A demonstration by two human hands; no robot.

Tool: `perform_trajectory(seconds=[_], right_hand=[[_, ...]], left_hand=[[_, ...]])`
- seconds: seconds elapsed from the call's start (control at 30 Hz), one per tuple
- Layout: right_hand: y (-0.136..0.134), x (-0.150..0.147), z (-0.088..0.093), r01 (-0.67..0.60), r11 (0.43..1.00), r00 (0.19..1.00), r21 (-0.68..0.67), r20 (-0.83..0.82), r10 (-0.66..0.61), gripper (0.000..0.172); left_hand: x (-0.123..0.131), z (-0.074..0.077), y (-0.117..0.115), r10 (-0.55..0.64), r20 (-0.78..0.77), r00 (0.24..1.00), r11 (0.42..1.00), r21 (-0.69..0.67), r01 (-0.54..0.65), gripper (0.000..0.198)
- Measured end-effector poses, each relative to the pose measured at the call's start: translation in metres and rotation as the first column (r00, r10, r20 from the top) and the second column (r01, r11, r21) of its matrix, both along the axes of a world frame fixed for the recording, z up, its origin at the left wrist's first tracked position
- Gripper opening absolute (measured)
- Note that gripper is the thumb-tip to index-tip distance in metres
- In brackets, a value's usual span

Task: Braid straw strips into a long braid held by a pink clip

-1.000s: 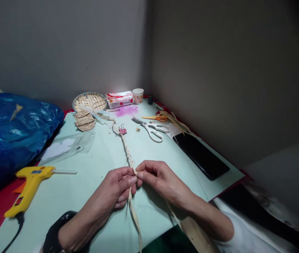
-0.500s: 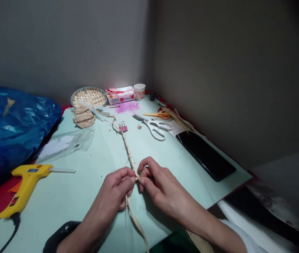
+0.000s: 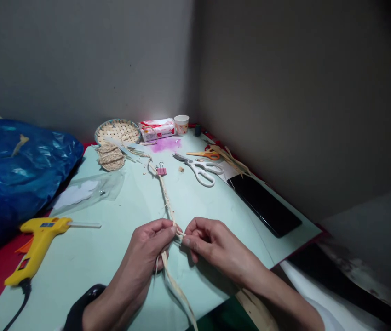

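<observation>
A pale braid of raffia-like fibre [image 3: 166, 198] runs from a pink binder clip [image 3: 161, 171] down to my hands. My left hand [image 3: 150, 246] pinches the braid's near end between thumb and forefinger. Loose flat strands [image 3: 177, 289] hang out below it toward the table's front edge. My right hand [image 3: 212, 241] is closed, with thumb and fingertips on a thin strand that leaves the braid to the right. Its curled fingers hide part of that strand.
A yellow glue gun [image 3: 40, 243] and blue plastic bag [image 3: 19, 179] are on the left. Farther back are a woven basket [image 3: 101, 130], a coiled braid [image 3: 112, 157], a tissue pack [image 3: 157, 129] and a paper cup [image 3: 181, 125]. White scissors [image 3: 202, 172], orange scissors [image 3: 209, 155] and a black phone-like slab [image 3: 264, 204] lie right.
My right hand has drawn slightly away from my left, pulling a strand out to the right. The camera view has shifted slightly.
</observation>
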State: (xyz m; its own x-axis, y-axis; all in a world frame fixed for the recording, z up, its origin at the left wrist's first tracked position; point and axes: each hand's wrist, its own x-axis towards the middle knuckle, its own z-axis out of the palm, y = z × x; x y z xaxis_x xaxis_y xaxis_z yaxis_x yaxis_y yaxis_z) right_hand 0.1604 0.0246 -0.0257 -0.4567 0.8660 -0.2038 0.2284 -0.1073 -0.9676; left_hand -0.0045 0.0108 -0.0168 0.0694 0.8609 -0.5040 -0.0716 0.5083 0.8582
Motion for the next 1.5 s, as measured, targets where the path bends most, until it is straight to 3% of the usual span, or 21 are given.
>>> perform_trajectory(seconds=[0.2, 0.33, 0.43, 0.5, 0.57, 0.63, 0.7, 0.8, 0.87, 0.97, 1.1, 1.2, 1.27, 1.4, 1.5], right_hand=[[-0.002, -0.002, -0.002, 0.084, 0.985, 0.953, -0.15, -0.278, -0.123, 0.023], [-0.007, -0.007, -0.003, 0.116, 0.98, 0.928, -0.164, -0.335, -0.166, 0.026], [-0.012, -0.008, -0.002, 0.13, 0.992, 0.97, -0.004, -0.209, -0.128, 0.021], [-0.016, -0.007, 0.0, 0.111, 0.964, 0.993, 0.241, -0.062, -0.099, 0.017], [-0.02, -0.006, 0.001, 0.026, 0.855, 0.99, 0.519, 0.106, -0.094, 0.023], [-0.025, -0.007, 0.001, -0.106, 0.682, 0.944, 0.723, 0.288, -0.159, 0.028], [-0.03, -0.008, 0.0, -0.237, 0.502, 0.868, 0.832, 0.413, -0.275, 0.028], [-0.035, -0.013, 0.0, -0.366, 0.269, 0.788, 0.891, 0.45, -0.42, 0.026], [-0.037, -0.015, 0.001, -0.413, 0.167, 0.765, 0.895, 0.44, -0.469, 0.026], [-0.037, -0.016, 0.001, -0.452, 0.115, 0.752, 0.884, 0.447, -0.485, 0.029], [-0.04, -0.015, -0.004, -0.442, 0.089, 0.765, 0.893, 0.427, -0.483, 0.03], [-0.044, -0.01, -0.01, -0.406, 0.141, 0.796, 0.903, 0.425, -0.43, 0.029], [-0.044, -0.002, -0.01, -0.369, 0.233, 0.823, 0.9, 0.433, -0.368, 0.027], [-0.031, 0.018, 0.008, -0.249, 0.508, 0.863, 0.825, 0.427, -0.27, 0.017], [-0.016, 0.021, 0.024, -0.127, 0.608, 0.862, 0.784, 0.39, -0.322, 0.015]], left_hand=[[0.0, 0.003, 0.002, 0.007, 0.167, 0.986, 1.0, -0.013, -0.005, 0.024], [0.0, -0.001, 0.001, 0.001, 0.204, 0.979, 1.0, 0.018, -0.005, 0.023], [-0.001, -0.003, 0.0, -0.011, 0.175, 0.984, 0.999, 0.043, 0.003, 0.024], [-0.002, -0.004, 0.0, -0.033, 0.129, 0.991, 0.998, 0.06, 0.026, 0.024], [-0.002, -0.003, 0.0, -0.059, 0.076, 0.995, 0.996, 0.077, 0.053, 0.025], [-0.003, -0.003, 0.0, -0.065, 0.043, 0.997, 0.994, 0.086, 0.061, 0.024], [-0.003, -0.002, 0.0, -0.061, 0.042, 0.997, 0.995, 0.076, 0.058, 0.023], [-0.003, -0.003, -0.001, -0.071, 0.06, 0.996, 0.996, 0.052, 0.068, 0.024], [-0.004, -0.003, -0.001, -0.092, 0.05, 0.994, 0.995, 0.048, 0.09, 0.026], [-0.006, -0.004, 0.0, -0.131, -0.012, 0.991, 0.99, 0.046, 0.131, 0.026], [-0.007, -0.002, 0.003, -0.166, -0.121, 0.979, 0.981, 0.077, 0.176, 0.027], [-0.007, 0.0, 0.004, -0.16, -0.193, 0.968, 0.974, 0.126, 0.186, 0.028], [-0.007, 0.001, 0.003, -0.14, -0.218, 0.966, 0.972, 0.158, 0.177, 0.028], [-0.006, 0.004, 0.0, -0.122, -0.204, 0.971, 0.97, 0.184, 0.16, 0.028], [-0.005, 0.005, -0.002, -0.112, -0.199, 0.974, 0.969, 0.193, 0.151, 0.026]])
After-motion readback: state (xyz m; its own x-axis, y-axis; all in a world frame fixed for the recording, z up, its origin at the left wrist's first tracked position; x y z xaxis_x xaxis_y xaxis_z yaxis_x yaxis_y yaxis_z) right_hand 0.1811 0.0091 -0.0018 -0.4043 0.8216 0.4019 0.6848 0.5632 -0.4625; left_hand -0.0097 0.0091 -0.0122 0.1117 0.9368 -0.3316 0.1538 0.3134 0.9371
